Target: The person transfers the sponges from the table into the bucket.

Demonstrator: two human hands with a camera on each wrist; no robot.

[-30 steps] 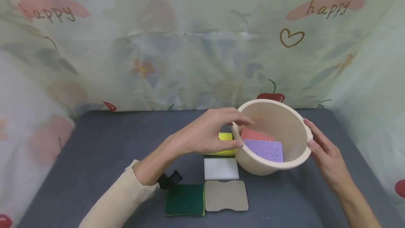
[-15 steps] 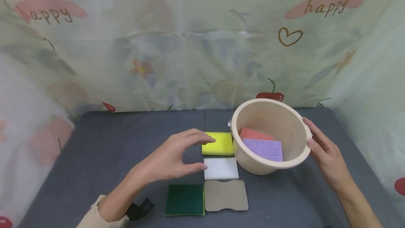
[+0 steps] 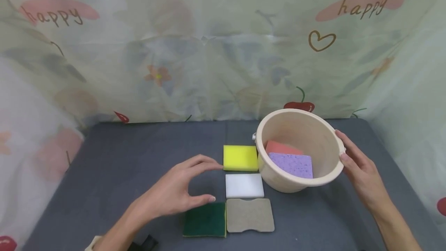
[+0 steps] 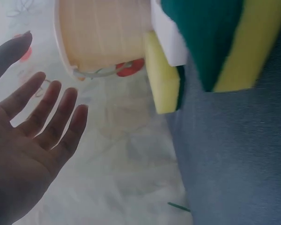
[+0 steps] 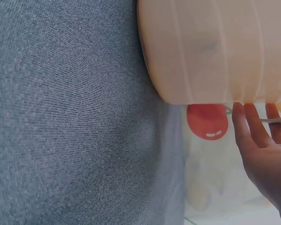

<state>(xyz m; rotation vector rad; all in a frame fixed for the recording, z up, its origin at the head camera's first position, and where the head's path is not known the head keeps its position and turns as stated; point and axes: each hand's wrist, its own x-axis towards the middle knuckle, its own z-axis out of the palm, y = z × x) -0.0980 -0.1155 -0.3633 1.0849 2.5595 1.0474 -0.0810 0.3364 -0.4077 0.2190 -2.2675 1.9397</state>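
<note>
My right hand point(image 3: 362, 177) holds the right side of a cream bucket point(image 3: 329, 177), thumb at the rim; in the right wrist view its fingers point(image 5: 260, 124) lie against the bucket's ribbed outer wall point(image 5: 201, 51). Inside the bucket are a purple speckled sponge point(image 3: 292, 165) and a red sponge point(image 3: 282, 148), partly hidden behind it. My left hand point(image 3: 170, 193) hovers with thumb and fingers spread apart and nothing between them. Near it lie a yellow sponge point(image 3: 240, 158), a white sponge point(image 3: 244, 186) and a green scouring sponge point(image 3: 204, 220), whose yellow side point(image 4: 253, 51) shows in the left wrist view.
A grey pad with notched edges point(image 3: 250, 215) lies right of the green sponge. Everything stands on a dark grey cloth-covered table point(image 3: 139, 146). A patterned curtain point(image 3: 209, 69) hangs behind and at both sides.
My left hand has drawn back from the bucket's left rim, moving left and toward me, and the yellow sponge is now uncovered. The right hand and the bucket have stayed put.
</note>
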